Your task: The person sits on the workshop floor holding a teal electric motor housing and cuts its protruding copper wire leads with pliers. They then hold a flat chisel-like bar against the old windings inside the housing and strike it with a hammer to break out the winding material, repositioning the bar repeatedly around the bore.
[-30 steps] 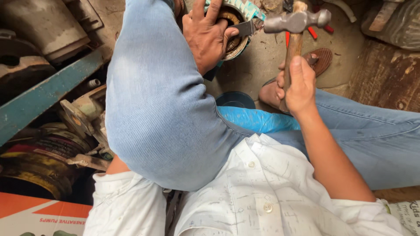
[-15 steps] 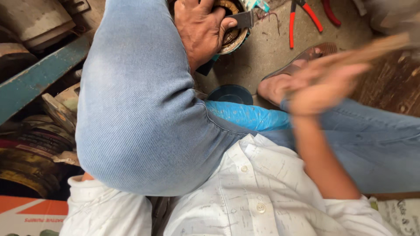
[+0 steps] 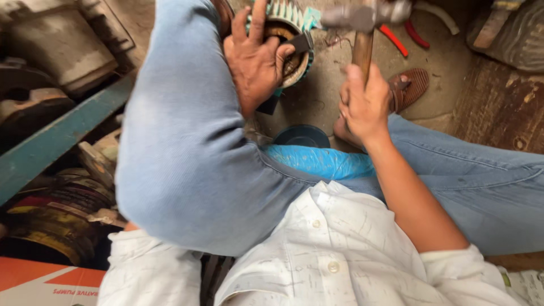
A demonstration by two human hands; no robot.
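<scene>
Half a second earlier the hammer point(image 3: 362, 22) was swung out to the right and blurred; now it is held upright again, its metal head just beside the round motor stator point(image 3: 286, 39) at the top of the view. The wooden handle is gripped in the closed right hand point(image 3: 365, 105). The stator, which rests on the floor point(image 3: 340, 85) by the raised knee, has stayed clasped by the left hand point(image 3: 255, 62), fingers curled over its rim (copper windings are seen inside the ring). Red-handled pliers point(image 3: 402, 37) lie on the floor near the sandal point(image 3: 411, 88). A dark round lid point(image 3: 300, 136) sits just below.
</scene>
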